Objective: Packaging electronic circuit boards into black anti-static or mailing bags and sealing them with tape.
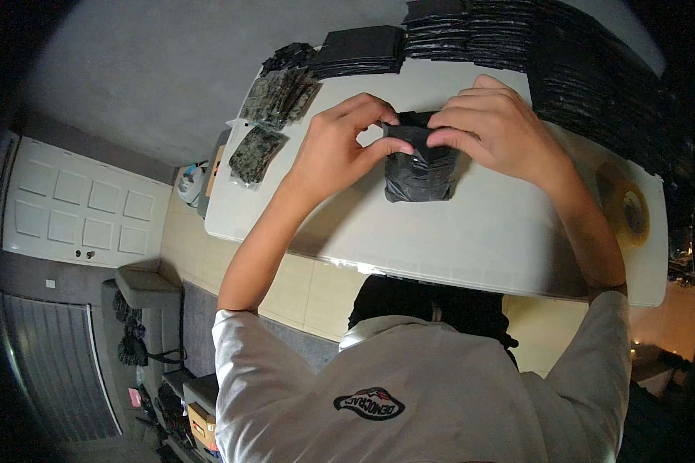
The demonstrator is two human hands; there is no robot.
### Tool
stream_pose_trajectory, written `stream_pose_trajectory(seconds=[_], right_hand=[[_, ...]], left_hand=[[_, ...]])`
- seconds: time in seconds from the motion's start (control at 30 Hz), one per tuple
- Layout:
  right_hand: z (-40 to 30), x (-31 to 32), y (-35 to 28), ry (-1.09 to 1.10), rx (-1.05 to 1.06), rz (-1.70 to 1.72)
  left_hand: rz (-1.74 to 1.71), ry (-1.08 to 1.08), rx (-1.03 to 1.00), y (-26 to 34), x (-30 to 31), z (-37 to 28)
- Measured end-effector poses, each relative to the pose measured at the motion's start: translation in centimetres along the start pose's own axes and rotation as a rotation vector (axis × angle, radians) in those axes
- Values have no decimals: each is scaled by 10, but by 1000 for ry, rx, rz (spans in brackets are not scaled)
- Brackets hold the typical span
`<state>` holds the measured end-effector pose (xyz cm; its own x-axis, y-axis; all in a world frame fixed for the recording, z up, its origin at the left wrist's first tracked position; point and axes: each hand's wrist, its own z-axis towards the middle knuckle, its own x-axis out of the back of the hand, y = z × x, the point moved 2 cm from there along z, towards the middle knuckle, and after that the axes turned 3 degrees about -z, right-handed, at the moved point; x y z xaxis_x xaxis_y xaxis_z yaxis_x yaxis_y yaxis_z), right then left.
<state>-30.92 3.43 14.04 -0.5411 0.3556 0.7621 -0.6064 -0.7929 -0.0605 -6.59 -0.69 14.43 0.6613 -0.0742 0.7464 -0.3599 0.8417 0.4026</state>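
Observation:
A black plastic bag [421, 173] stands or lies on the white table [336, 231], its upper edge between my two hands. My left hand [353, 139] grips the left side of that edge, thumb in front and fingers behind. On the right side, my right hand [480, 127] pinches the same edge between thumb and fingers. Creases run across the bag's shiny front. What is inside the bag is hidden.
Flat black packets [359, 49] are stacked at the back, with taller stacks [591, 87] along the right. Clear-wrapped camouflage-patterned packets [258, 153] lie at the left. Rolls of clear tape [634, 214] rest near the right end. A grey sofa [150, 289] stands beyond the table.

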Motion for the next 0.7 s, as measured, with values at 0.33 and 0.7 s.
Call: stream_pose_trajectory(seconds=[0.33,0.7], right_hand=[[1,-6,-3,12,-50,66],[-3,-13,1,32,-101,74]], left_hand=[[-335,112,102,0,-11,4],[-671,-69,439,-9,-35,-6]])
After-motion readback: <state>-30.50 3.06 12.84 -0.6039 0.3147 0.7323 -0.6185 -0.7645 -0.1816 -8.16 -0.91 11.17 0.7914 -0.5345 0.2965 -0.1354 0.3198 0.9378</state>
